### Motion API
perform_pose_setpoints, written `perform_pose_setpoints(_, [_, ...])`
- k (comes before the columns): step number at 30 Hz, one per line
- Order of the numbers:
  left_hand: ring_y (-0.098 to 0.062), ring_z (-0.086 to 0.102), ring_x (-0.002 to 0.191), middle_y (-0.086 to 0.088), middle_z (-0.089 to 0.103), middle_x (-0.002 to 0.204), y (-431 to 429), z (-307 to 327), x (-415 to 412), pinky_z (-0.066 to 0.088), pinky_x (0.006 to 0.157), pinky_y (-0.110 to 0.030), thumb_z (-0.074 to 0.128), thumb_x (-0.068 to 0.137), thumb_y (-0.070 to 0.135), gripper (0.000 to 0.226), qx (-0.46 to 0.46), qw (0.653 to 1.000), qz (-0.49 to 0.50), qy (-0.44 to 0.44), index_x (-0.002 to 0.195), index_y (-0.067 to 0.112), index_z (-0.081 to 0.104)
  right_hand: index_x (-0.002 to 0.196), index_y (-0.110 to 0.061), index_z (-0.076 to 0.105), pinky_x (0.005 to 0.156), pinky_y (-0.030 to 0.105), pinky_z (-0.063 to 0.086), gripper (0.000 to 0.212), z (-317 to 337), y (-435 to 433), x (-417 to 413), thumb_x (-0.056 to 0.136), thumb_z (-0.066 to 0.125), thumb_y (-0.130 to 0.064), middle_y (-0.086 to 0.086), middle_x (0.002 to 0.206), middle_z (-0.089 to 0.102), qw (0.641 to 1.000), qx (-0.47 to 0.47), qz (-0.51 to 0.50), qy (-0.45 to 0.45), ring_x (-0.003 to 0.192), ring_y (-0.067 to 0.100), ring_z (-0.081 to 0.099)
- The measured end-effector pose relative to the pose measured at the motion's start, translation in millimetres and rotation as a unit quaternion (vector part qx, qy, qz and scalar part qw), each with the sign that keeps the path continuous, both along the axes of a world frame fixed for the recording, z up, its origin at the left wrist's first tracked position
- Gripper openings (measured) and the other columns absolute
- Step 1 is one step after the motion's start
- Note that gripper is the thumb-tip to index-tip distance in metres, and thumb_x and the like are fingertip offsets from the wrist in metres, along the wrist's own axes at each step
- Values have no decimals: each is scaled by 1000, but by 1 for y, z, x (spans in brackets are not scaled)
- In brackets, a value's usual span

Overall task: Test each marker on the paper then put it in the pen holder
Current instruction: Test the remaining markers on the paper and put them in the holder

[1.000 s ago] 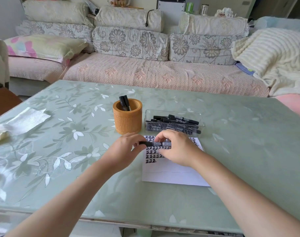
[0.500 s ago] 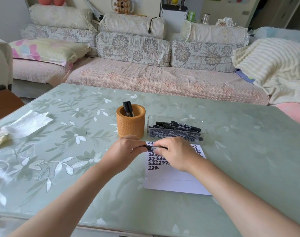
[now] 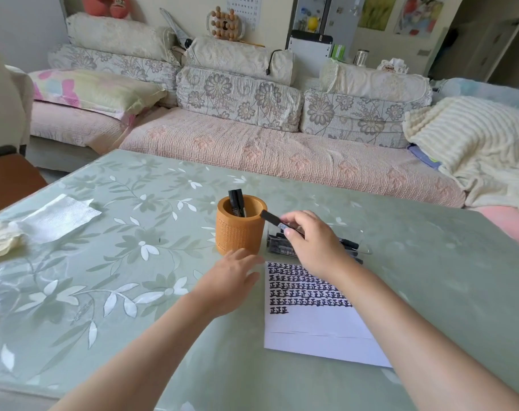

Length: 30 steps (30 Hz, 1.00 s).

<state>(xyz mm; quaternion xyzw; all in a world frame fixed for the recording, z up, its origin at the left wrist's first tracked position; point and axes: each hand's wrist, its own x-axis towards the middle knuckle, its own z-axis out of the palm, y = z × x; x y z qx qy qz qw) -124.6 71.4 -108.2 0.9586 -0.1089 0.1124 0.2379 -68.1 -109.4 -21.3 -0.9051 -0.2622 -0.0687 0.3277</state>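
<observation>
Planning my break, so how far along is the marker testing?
Done: two markers stand in the pen holder, and rows of marks line the paper. In hand: the right hand holds a marker at its rim. Left: several markers lie in the clear box.

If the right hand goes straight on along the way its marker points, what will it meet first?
Probably the holder: the marker in the right hand points left at its rim, tip almost there. Height over the rim is unclear.

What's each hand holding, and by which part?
Right hand pinches a black marker by its barrel, free end near the pen holder rim. Left hand holds nothing.
</observation>
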Motion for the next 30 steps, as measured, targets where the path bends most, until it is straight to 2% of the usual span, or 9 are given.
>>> perform_pose_setpoints(4, [-17,46,111,6,53,122,-2,-3,2,45,92,-37,45,98,30,32,33,999,-14,-13,128,31,55,111,-23,65,66,7,37,17,23,30,15,96,57,-20,-10,97,62,995,90,0,-51,81,1,54])
perform_pose_setpoints(9, [-15,46,109,9,54,124,-8,-5,7,42,93,-34,41,99,31,30,51,998,-21,-29,124,31,58,98,-25,67,72,21,51,9,40,73,41,90,65,-21,-13,82,66,980,185,-29,-64,75,3,61])
perform_pose_setpoints(11, [-15,45,109,10,54,124,-8,-6,8,41,92,-33,40,99,32,30,57,998,-19,-31,124,33,58,96,-23,68,75,29,55,8,36,84,48,88,66,-24,-12,82,68,984,165,-41,-50,77,6,65])
perform_pose_setpoints(14, [-15,44,109,11,53,125,-8,-6,8,39,91,-32,42,99,33,29,62,998,-19,-25,122,34,59,99,-24,69,85,36,52,16,23,90,51,88,63,-35,-10,87,71,995,38,-80,-50,87,15,66])
perform_pose_setpoints(18, [-14,43,110,14,53,126,-8,-5,9,40,92,-33,44,97,32,29,70,997,-23,-14,121,36,60,114,-24,66,94,38,37,30,2,90,48,93,53,-41,0,120,58,983,-103,-120,-94,115,25,47])
perform_pose_setpoints(22, [-15,44,110,13,54,123,-9,-4,11,39,94,-31,48,96,33,28,59,998,-20,-10,120,35,62,107,-27,70,96,37,34,28,-7,90,46,96,47,-38,-1,122,51,987,-112,-100,-64,116,23,41])
perform_pose_setpoints(25, [-13,42,111,14,53,125,-10,-3,12,38,95,-29,48,97,35,29,67,998,-18,-6,123,35,60,117,-27,67,104,37,35,29,-7,78,48,96,49,-36,-1,125,50,995,-59,-71,-29,121,21,40])
perform_pose_setpoints(28, [-13,42,113,13,53,125,-10,-5,12,38,96,-30,46,97,36,29,71,997,-14,-7,124,35,58,121,-24,64,105,37,40,28,-10,47,56,98,48,-28,0,128,55,996,-18,-82,-12,122,19,49])
perform_pose_setpoints(30, [-14,42,114,12,53,125,-11,-6,13,39,97,-31,45,97,37,30,71,997,-7,-10,126,35,55,118,-24,66,100,34,45,28,-15,20,63,98,46,-20,-1,127,62,993,-56,-102,-8,115,19,57])
